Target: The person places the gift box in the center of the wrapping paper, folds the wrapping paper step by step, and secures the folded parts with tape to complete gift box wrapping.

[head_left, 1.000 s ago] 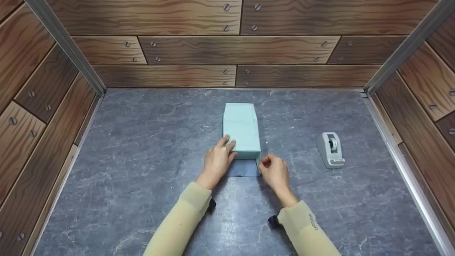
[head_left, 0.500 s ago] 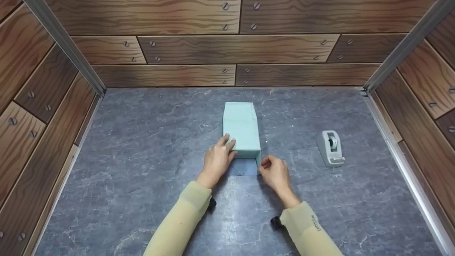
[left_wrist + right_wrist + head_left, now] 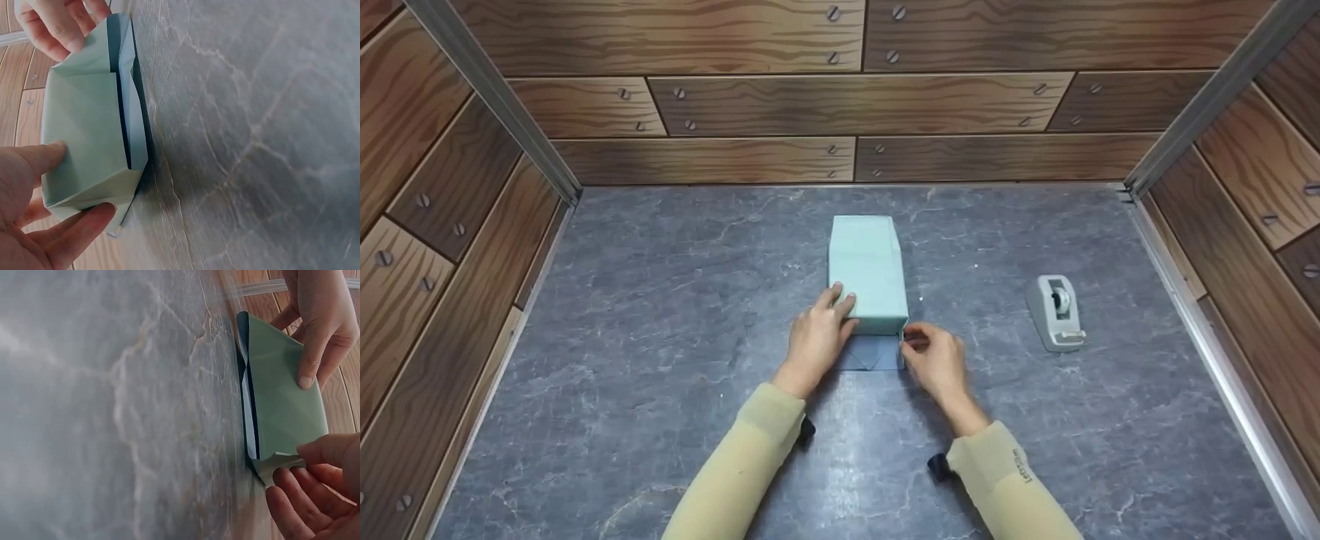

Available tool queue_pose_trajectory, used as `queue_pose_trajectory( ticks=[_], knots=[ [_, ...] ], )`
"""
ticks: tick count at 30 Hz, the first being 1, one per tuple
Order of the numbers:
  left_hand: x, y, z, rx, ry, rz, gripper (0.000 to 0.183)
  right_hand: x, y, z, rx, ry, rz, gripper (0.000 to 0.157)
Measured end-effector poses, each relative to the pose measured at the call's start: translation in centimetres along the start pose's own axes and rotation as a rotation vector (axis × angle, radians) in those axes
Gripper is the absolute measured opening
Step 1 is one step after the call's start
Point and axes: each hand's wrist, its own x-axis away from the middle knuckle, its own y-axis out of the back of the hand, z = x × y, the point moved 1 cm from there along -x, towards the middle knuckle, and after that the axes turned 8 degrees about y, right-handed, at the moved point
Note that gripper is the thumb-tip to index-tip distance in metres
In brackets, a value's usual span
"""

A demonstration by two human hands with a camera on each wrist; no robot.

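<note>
Head view: paper-wrapped box (image 3: 868, 270), pale green, lying on the grey marbled desk (image 3: 660, 300) around the middle of the frame, long axis running up the picture. Blue inner side of the paper shows as a flap (image 3: 877, 354) jutting from the box's near end, toward the bottom of the frame; creases meet in a point on it.

Left hand (image 3: 814, 341), left of the box, grasping its near left corner: fingertips on the top face, thumb against the near end. Left wrist view agrees on the thumb, set flat on the green end face, with other fingers along the adjoining side.

Right hand (image 3: 939, 360), right of the flap, pinching the paper's side fold (image 3: 273, 464) at the near right corner. Right wrist view gives the thumb on the fold, remaining fingers bent beside it.

Tape dispenser (image 3: 1057, 313), light grey, right of centre in the head frame, well apart from both hands; roll of tape (image 3: 1061, 301) seated in it. Pale yellow sleeves (image 3: 739, 457) enter from the bottom edge, lettering on the right cuff. Wood-patterned wall (image 3: 862, 105) across the top; metal posts (image 3: 502, 97) in the upper corners.
</note>
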Motion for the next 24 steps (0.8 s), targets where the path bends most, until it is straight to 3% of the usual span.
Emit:
queue_pose_trajectory(
  ticks=[11, 24],
  knots=[
    [-0.03, -0.02, -0.02, -0.004, -0.003, -0.015, 0.039, -0.16, -0.13, -0.04, 0.016, 0.055, 0.123, 0.018],
    [0.01, 0.02, -0.03, -0.025, 0.01, 0.009, 0.04, 0.39, 0.46, 0.13, 0.257, 0.332, 0.412, 0.046]
  ],
)
